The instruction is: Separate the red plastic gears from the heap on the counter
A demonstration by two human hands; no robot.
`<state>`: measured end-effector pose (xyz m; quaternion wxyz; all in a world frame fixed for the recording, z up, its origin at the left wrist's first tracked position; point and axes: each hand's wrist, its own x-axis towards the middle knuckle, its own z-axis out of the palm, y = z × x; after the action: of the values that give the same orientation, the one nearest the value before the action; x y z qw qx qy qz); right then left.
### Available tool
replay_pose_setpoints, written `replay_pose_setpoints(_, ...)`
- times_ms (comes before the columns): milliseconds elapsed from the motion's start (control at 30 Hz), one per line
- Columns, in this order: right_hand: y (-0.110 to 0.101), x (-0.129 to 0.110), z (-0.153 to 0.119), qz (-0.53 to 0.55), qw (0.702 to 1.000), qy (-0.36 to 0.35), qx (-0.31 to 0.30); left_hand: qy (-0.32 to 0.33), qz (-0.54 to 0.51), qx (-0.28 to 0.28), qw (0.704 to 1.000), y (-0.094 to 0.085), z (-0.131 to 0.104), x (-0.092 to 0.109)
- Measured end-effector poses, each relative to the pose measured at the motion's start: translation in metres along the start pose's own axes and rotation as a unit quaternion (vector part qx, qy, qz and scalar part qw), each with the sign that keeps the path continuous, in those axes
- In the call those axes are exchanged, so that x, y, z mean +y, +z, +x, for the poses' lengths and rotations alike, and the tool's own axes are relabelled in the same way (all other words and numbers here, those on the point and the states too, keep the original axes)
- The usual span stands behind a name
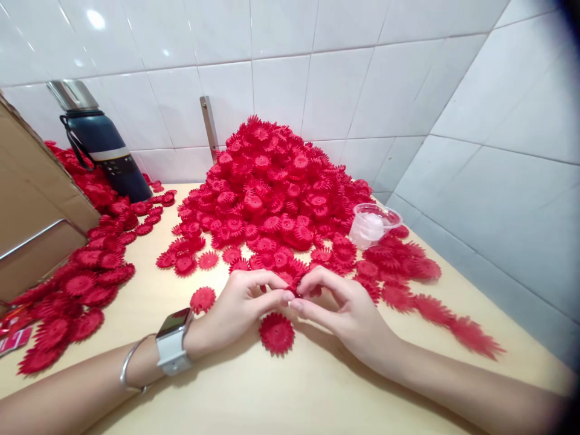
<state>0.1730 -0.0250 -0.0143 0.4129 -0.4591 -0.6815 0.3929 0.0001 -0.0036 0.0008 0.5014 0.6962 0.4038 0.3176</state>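
Nearest, along the bottom of the frame, two bare forearms reach over a pale surface (pixel 217 399), the left wrist carrying a silver bangle (pixel 125 365) and a smartwatch (pixel 174 341) with a light band. At the centre, the left hand (pixel 244 302) and right hand (pixel 347 314) meet, fingers drawn narrow, thumb tips almost together, pinching a small red fringed piece (pixel 292 281) between them; much of it is hidden by the fingertips. Just below the hands lies a loose fringed disc (pixel 277 333), flat, and another single disc (pixel 203 299) lies just beside the left wrist.

Toward the right of the frame, a blurred trail of discs (pixel 432 309) runs down toward the edge of the surface. At the left, more discs (pixel 79 284) lie overlapped beside a cardboard box (pixel 36 199), with a pink-and-red packet (pixel 16 339) at the far left edge. Beyond the hands, a tall heap of red discs (pixel 272 187) fills the middle, and a clear plastic cup (pixel 369 229) with something whitish inside sits at its right side. Farther back, upper left, a dark blue bottle (pixel 106 142) with a silver cap appears tilted, and a narrow metal strip (pixel 209 127) stands against the white tiled wall (pixel 281 30).
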Motion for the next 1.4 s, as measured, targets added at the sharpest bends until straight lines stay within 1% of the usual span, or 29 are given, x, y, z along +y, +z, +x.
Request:
replay_pose_setpoints(100, 0.000, 0.001, -0.001, -0.014, 1.000, -0.005, -0.008, -0.010, -0.030, -0.010, 0.999, 0.000, 0.001, 0.000)
replay_pose_setpoints(233, 0.000, 0.000, 0.000, 0.001, 1.000, 0.011, 0.000, -0.036, -0.080, -0.020, 0.996, 0.000, 0.002, 0.002)
replay_pose_setpoints(300, 0.001, -0.001, 0.000, 0.007, 1.000, 0.010, 0.004, -0.042, -0.089, -0.021, 0.995, 0.000, 0.002, 0.001)
replay_pose_setpoints(400, 0.001, -0.003, 0.001, 0.021, 1.000, -0.007, 0.020, -0.025, -0.060, -0.025, 0.998, 0.000, 0.002, 0.000)
replay_pose_setpoints(500, 0.000, -0.004, 0.000, 0.004, 1.000, -0.027, 0.009, 0.004, -0.011, -0.029, 1.000, 0.000, 0.001, -0.001)
replay_pose_setpoints(567, 0.000, -0.004, 0.000, -0.002, 1.000, -0.028, -0.001, 0.019, 0.020, -0.030, 0.999, 0.000, 0.000, -0.001)
replay_pose_setpoints(633, 0.000, -0.003, 0.000, 0.013, 1.000, -0.016, 0.006, 0.028, 0.049, -0.030, 0.998, 0.000, 0.000, 0.000)
replay_pose_setpoints(700, 0.000, -0.001, 0.000, 0.044, 0.999, 0.013, 0.028, 0.027, 0.072, -0.030, 0.997, 0.000, -0.001, 0.002)
replay_pose_setpoints(767, 0.000, 0.000, 0.001, 0.070, 0.995, 0.037, 0.064, 0.022, 0.083, -0.030, 0.996, 0.000, -0.002, 0.003)
replay_pose_setpoints(867, 0.000, 0.000, 0.001, 0.076, 0.990, 0.038, 0.111, 0.022, 0.075, -0.024, 0.997, 0.001, -0.002, 0.004)
replay_pose_setpoints(1000, 0.002, 0.000, 0.002, 0.080, 0.986, 0.045, 0.138, 0.026, 0.062, -0.004, 0.998, 0.002, -0.002, 0.004)
replay_pose_setpoints(1100, 0.002, 0.002, 0.002, 0.077, 0.982, 0.053, 0.166, 0.009, 0.039, -0.002, 0.999, 0.003, -0.002, 0.004)
replay_pose_setpoints(1233, 0.002, 0.006, 0.004, 0.072, 0.974, 0.050, 0.210, 0.005, 0.077, 0.036, 0.996, 0.002, -0.002, 0.004)
replay_pose_setpoints(1400, 0.002, 0.007, 0.004, 0.053, 0.973, 0.048, 0.220, 0.001, 0.099, 0.050, 0.994, 0.001, -0.001, 0.005)
